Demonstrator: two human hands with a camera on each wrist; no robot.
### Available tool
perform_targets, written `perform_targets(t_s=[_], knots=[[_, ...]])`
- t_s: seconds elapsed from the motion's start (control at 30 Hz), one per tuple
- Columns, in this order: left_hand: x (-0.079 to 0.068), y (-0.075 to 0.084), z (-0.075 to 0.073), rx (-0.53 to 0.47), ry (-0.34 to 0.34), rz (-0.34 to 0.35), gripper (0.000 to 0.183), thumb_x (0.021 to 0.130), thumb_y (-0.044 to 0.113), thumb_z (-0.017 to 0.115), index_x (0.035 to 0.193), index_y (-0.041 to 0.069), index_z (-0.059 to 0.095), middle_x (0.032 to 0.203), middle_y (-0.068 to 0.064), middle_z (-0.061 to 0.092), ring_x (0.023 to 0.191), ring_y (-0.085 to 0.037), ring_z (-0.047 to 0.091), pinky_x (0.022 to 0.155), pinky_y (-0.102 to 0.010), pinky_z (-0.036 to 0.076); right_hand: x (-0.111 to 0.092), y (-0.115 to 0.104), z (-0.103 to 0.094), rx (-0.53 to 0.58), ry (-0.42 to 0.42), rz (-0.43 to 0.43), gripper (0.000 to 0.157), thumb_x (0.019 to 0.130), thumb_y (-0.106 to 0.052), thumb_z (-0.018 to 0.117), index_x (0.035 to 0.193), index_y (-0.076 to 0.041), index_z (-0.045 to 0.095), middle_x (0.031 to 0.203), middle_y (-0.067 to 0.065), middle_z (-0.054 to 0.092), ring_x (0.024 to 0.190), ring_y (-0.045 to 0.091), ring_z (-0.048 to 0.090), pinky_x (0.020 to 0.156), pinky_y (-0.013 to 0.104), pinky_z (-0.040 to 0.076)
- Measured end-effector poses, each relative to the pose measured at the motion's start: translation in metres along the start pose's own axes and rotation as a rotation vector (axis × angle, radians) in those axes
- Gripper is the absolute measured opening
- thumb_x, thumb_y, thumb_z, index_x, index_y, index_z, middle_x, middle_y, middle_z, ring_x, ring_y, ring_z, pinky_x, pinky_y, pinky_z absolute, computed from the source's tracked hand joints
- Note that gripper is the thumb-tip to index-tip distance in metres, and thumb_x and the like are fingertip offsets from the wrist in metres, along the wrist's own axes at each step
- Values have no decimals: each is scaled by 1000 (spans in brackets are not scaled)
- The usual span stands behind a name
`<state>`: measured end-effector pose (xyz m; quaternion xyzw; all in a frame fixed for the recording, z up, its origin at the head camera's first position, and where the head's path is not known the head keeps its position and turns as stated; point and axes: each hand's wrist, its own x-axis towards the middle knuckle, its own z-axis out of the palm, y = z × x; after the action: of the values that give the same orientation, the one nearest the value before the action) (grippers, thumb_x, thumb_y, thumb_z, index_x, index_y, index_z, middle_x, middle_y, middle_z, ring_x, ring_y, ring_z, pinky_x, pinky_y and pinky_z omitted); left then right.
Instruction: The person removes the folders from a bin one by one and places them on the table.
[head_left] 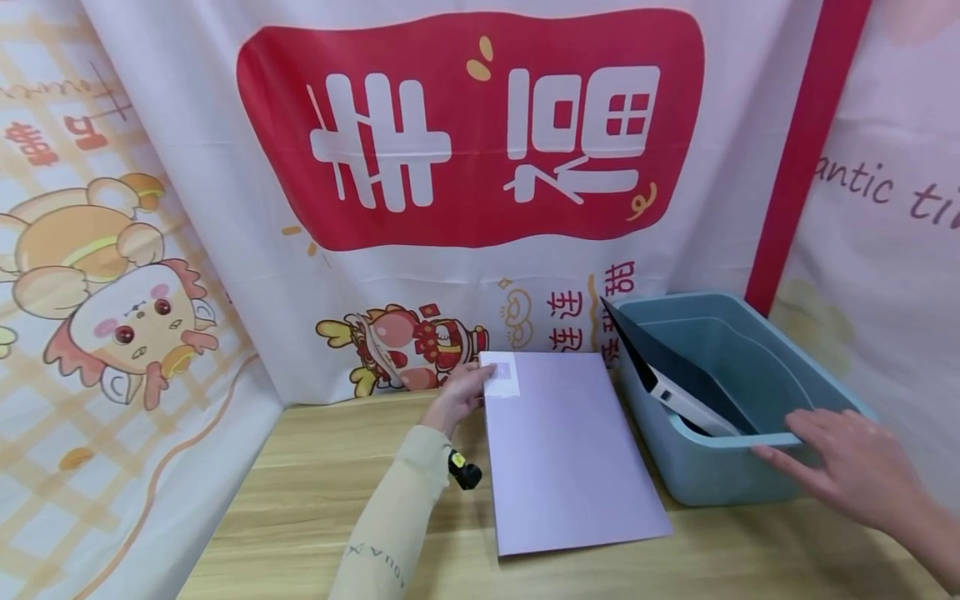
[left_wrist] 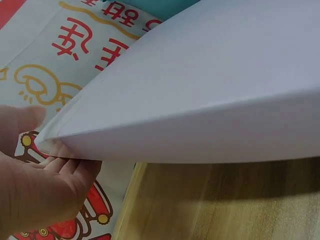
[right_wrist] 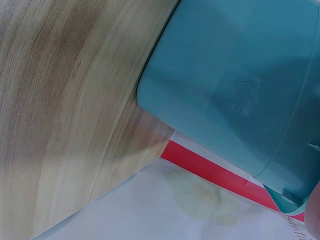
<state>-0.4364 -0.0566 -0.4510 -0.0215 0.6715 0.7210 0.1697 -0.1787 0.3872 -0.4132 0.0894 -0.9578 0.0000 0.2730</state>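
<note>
Head view, hands [head_left: 459, 398] [head_left: 851, 462] half-curled, gripping folder [head_left: 573, 454], bin [head_left: 731, 475]

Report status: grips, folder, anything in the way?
Left grip holds purple folder at label corner. Right grip on near rim of blue bin. Folder outside bin. Dark flat item juts over bin's left rim, possibly obstructing.

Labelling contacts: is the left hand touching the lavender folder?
Touching. The left wrist view shows the left hand with its fingers under the corner of the lavender folder.

Right hand [head_left: 851, 467] grips, thumb [head_left: 795, 471] outstretched; well left of that grip, left hand [head_left: 457, 396] holds thumb apart from fingers [left_wrist: 75, 170].
</note>
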Motion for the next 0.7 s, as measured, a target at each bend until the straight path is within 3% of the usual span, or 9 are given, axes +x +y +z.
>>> perform_targets(t_s=[0.2, 0.37, 0.57, 0.7], knots=[[-1, -4, -1, 18, -121, 30, 47, 86, -4, 59, 130, 3, 44, 120, -20, 57, 98, -28, 62, 81, -40, 53, -2, 2, 1, -6, 38, -16, 43, 71, -59, 70, 68, -23, 47, 59, -7, 39, 51, 12, 31, 44, 25, 25], [-5, -6, -5, 84, -168, 56, 57, 88, -1, 60, 139, 9, 36, 126, -21, 53, 96, -28, 63, 80, -41, 54, -1, 2, 2, -10, 41, -23, 43, 71, -59, 70, 68, -23, 47, 60, -7, 39, 51, 12, 31, 44, 24, 25], [-5, -14, -4, 162, -118, 126, 59, 89, 5, 62, 141, 7, 34, 123, -20, 56, 92, -26, 65, 79, -40, 54, -1, 2, 2, -16, 32, -14, 43, 72, -59, 69, 68, -22, 47, 60, -6, 40, 51, 12, 32, 44, 25, 25], [-1, -21, -2, 314, -43, 184, 51, 89, 11, 64, 135, 3, 42, 110, -20, 62, 82, -24, 66, 71, -35, 56, -1, 1, 3, -14, 26, -4, 44, 72, -59, 69, 68, -23, 46, 59, -6, 39, 51, 12, 32, 44, 25, 26]])
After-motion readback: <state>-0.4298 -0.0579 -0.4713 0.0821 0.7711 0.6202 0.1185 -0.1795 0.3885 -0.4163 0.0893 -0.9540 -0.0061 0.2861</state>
